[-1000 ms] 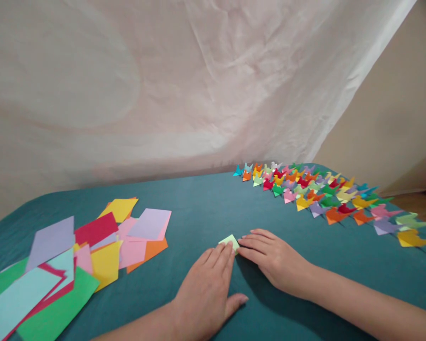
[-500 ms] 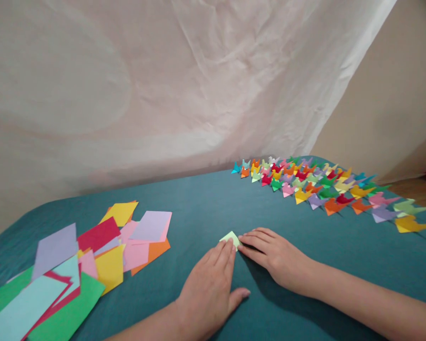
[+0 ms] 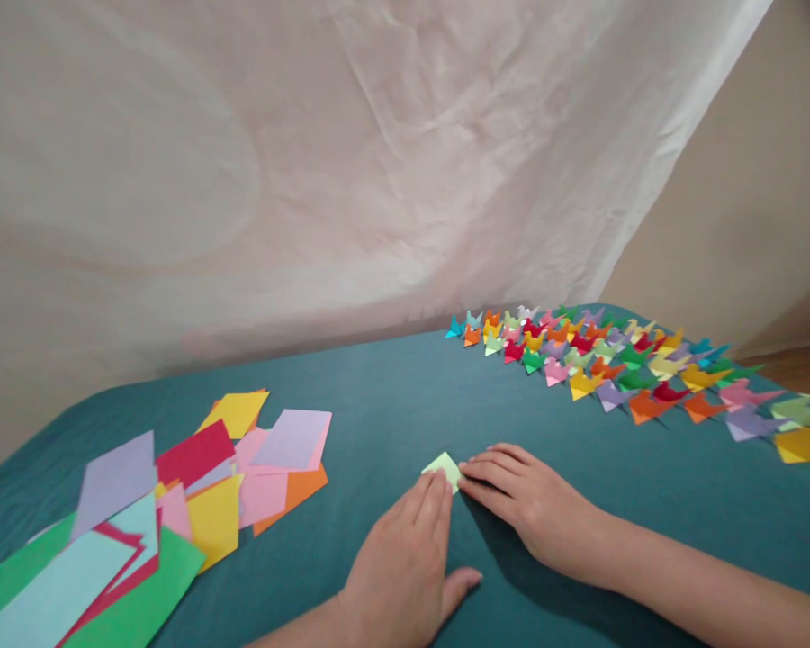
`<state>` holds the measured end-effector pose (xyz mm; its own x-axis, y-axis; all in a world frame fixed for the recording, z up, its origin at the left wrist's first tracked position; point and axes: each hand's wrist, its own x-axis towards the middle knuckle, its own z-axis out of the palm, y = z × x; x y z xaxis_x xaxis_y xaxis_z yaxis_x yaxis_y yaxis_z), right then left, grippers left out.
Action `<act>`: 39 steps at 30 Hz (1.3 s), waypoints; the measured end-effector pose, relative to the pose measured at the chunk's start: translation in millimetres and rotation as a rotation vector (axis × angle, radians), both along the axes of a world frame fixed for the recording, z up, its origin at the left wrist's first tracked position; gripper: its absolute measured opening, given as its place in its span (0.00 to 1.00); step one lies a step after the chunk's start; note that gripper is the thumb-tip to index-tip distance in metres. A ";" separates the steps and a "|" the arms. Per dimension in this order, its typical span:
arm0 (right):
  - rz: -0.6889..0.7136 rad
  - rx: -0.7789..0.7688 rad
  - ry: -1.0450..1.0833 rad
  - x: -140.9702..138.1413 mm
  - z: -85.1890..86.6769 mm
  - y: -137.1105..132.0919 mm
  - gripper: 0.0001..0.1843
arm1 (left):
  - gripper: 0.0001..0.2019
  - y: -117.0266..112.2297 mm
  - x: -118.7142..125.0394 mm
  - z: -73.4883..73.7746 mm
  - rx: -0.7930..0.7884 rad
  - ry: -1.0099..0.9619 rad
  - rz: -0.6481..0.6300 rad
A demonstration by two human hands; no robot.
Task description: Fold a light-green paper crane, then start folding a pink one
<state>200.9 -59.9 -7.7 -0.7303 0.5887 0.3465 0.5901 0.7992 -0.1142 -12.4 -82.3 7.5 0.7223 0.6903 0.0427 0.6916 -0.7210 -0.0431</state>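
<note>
A small folded light green paper (image 3: 444, 467) lies on the teal cloth (image 3: 391, 396) in front of me. My left hand (image 3: 405, 558) rests flat on the cloth with its fingers stretched out, the fingertips touching the paper's near edge. My right hand (image 3: 526, 504) lies flat beside it, fingers extended, its tips pressing the paper's right side. Most of the paper's lower part is hidden under the fingertips.
A loose heap of coloured paper sheets (image 3: 168, 495) lies at the left. Rows of several folded paper birds (image 3: 621, 364) run along the right, toward the far edge. A creased white sheet (image 3: 310, 162) hangs behind the table.
Both hands stay on the green paper with almost no movement. The view has shifted slightly.
</note>
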 end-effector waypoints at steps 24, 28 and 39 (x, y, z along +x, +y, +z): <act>-0.010 0.027 -0.008 -0.3 -2.6 1.7 0.17 | 0.31 -4.0 3.4 -3.0 0.028 -0.010 0.028; 0.004 0.021 0.018 0.1 -2.4 3.2 0.18 | 0.30 -3.6 3.6 -3.2 0.020 -0.017 0.028; -0.015 -0.164 0.179 1.8 -1.9 5.2 0.32 | 0.26 -0.3 -0.9 1.3 -0.020 -0.109 0.021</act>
